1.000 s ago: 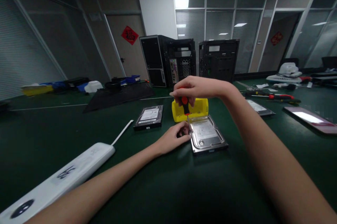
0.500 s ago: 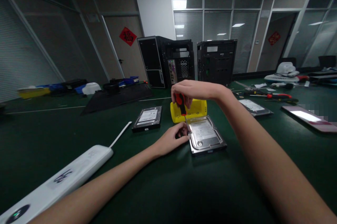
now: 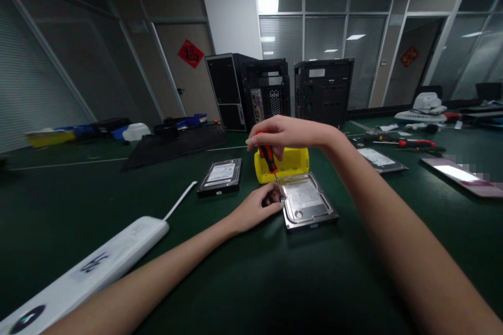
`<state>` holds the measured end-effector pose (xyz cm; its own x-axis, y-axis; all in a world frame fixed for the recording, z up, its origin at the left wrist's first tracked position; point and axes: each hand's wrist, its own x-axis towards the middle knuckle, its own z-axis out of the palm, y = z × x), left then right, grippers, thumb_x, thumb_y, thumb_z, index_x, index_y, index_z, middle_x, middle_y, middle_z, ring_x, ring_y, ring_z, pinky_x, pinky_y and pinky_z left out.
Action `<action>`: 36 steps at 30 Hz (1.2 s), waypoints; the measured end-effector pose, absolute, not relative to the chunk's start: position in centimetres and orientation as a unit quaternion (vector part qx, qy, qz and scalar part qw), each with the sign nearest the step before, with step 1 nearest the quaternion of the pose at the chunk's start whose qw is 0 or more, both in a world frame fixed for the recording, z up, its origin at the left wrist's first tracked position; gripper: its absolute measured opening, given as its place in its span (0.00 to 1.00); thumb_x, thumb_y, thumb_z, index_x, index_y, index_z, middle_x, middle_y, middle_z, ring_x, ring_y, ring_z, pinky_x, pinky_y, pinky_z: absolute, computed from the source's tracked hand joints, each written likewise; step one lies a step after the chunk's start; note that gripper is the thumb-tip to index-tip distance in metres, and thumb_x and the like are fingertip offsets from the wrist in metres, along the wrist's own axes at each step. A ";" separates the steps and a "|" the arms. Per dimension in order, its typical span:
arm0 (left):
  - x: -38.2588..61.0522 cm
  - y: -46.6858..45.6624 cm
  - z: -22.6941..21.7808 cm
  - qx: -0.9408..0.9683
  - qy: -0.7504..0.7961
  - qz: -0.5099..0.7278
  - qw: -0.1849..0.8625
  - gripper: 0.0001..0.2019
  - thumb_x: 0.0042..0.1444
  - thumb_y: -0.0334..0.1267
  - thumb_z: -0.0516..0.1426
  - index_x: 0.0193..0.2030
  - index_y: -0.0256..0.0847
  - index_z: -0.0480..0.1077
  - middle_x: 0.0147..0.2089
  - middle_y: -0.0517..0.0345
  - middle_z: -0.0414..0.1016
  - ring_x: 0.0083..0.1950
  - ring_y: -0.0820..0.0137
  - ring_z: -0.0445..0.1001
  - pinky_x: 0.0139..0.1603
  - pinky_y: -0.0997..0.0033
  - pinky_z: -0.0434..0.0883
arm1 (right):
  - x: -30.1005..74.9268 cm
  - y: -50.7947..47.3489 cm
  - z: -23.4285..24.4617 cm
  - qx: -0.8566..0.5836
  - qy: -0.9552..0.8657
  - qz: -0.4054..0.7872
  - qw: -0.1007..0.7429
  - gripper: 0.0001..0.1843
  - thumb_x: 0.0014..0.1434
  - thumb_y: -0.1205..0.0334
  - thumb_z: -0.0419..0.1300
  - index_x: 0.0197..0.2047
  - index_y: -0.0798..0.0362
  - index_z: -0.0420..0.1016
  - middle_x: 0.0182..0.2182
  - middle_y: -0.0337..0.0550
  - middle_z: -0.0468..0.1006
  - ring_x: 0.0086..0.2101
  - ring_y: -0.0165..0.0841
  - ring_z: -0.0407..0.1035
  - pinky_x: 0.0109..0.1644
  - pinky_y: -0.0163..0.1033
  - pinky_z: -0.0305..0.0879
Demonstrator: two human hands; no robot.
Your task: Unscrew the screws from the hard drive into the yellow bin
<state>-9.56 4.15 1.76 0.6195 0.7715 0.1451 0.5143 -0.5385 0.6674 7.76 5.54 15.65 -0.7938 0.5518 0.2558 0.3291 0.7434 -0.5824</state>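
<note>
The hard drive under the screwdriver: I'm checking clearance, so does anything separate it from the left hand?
Nothing visible does: the left hand touches the left edge of the hard drive. The screwdriver in the right hand points down at that edge; the yellow holder sits behind.

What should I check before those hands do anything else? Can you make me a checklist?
1. Right hand gripping the screwdriver: ok.
2. Left hand at the near hard drive: ok, it's by the left edge.
3. That drive lying flat on the table: ok.
4. Screwdriver straight up: not ok, its handle leans left.
5. Left hand well away from the metal shaft: not ok, it's right beside it.
6. Tip sitting in a screw: cannot tell, too small to see.
</note>
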 end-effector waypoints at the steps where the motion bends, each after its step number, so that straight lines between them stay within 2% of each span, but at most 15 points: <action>1: -9.6 4.2 1.8 0.850 0.378 0.217 0.295 0.13 0.55 0.43 0.53 0.44 0.37 0.64 0.38 0.56 0.66 0.38 0.67 0.65 0.39 0.69 0.63 | 7.8 5.6 15.6 -0.241 -0.912 0.258 0.210 0.14 0.60 0.57 0.52 0.39 0.59 0.71 0.31 0.42 0.74 0.24 0.23 0.68 0.26 0.27 0.63; 5: -9.5 4.2 1.8 0.851 0.378 0.217 0.292 0.12 0.55 0.42 0.53 0.43 0.37 0.64 0.37 0.56 0.66 0.38 0.67 0.65 0.38 0.69 0.63 | 7.9 5.9 15.5 -0.243 -0.912 0.253 0.212 0.15 0.58 0.53 0.54 0.35 0.59 0.71 0.28 0.41 0.73 0.22 0.23 0.66 0.25 0.28 0.63; 9: -9.5 4.0 1.9 0.849 0.381 0.217 0.295 0.12 0.55 0.41 0.53 0.43 0.37 0.64 0.37 0.56 0.67 0.38 0.67 0.65 0.39 0.70 0.63 | 8.0 5.9 15.5 -0.247 -0.909 0.260 0.213 0.15 0.57 0.54 0.54 0.31 0.58 0.68 0.25 0.39 0.72 0.22 0.23 0.66 0.26 0.28 0.64; 14: -9.4 3.9 2.0 0.846 0.382 0.220 0.300 0.12 0.54 0.41 0.53 0.42 0.38 0.64 0.37 0.56 0.66 0.38 0.67 0.65 0.39 0.69 0.64 | 8.2 5.6 15.7 -0.252 -0.913 0.253 0.196 0.16 0.59 0.53 0.52 0.33 0.58 0.68 0.27 0.40 0.72 0.20 0.21 0.64 0.24 0.28 0.62; 19: -9.4 3.8 2.1 0.847 0.377 0.223 0.302 0.11 0.55 0.41 0.53 0.42 0.38 0.64 0.36 0.57 0.66 0.38 0.68 0.65 0.38 0.70 0.64 | 8.1 5.3 15.8 -0.280 -0.921 0.187 0.197 0.21 0.59 0.47 0.49 0.32 0.58 0.68 0.27 0.42 0.73 0.20 0.22 0.63 0.23 0.28 0.59; 24: -9.3 3.8 2.1 0.848 0.380 0.223 0.293 0.11 0.54 0.42 0.53 0.41 0.39 0.64 0.36 0.58 0.66 0.38 0.67 0.65 0.39 0.70 0.64 | 8.1 5.4 15.6 -0.326 -0.917 0.090 0.212 0.18 0.62 0.53 0.48 0.34 0.58 0.70 0.27 0.43 0.74 0.22 0.23 0.63 0.26 0.29 0.55; 27: -9.3 3.8 2.0 0.847 0.381 0.225 0.296 0.11 0.54 0.41 0.53 0.41 0.39 0.64 0.36 0.58 0.66 0.37 0.68 0.65 0.39 0.70 0.64 | 8.2 5.8 15.4 -0.351 -0.909 0.053 0.218 0.21 0.61 0.50 0.47 0.34 0.57 0.72 0.27 0.44 0.75 0.25 0.26 0.64 0.28 0.30 0.54; 29: -9.3 3.8 2.0 0.845 0.379 0.228 0.300 0.10 0.54 0.41 0.53 0.41 0.39 0.64 0.36 0.58 0.66 0.37 0.68 0.64 0.38 0.71 0.64 | 8.2 5.9 15.4 -0.364 -0.904 0.056 0.216 0.23 0.61 0.48 0.45 0.32 0.57 0.72 0.27 0.44 0.75 0.25 0.27 0.64 0.27 0.31 0.53; 34: -9.4 3.8 2.0 0.843 0.380 0.227 0.304 0.11 0.54 0.41 0.53 0.42 0.39 0.64 0.37 0.58 0.66 0.37 0.69 0.64 0.38 0.71 0.64 | 8.5 5.4 15.7 -0.362 -0.907 0.089 0.196 0.16 0.61 0.60 0.44 0.35 0.56 0.71 0.30 0.44 0.75 0.25 0.27 0.64 0.25 0.31 0.52; 36: -9.4 3.8 2.0 0.844 0.379 0.225 0.304 0.10 0.54 0.40 0.53 0.41 0.39 0.64 0.37 0.58 0.65 0.37 0.69 0.64 0.38 0.71 0.64 | 8.5 5.4 15.8 -0.356 -0.910 0.087 0.192 0.14 0.59 0.62 0.45 0.37 0.56 0.70 0.30 0.44 0.75 0.26 0.28 0.65 0.26 0.30 0.53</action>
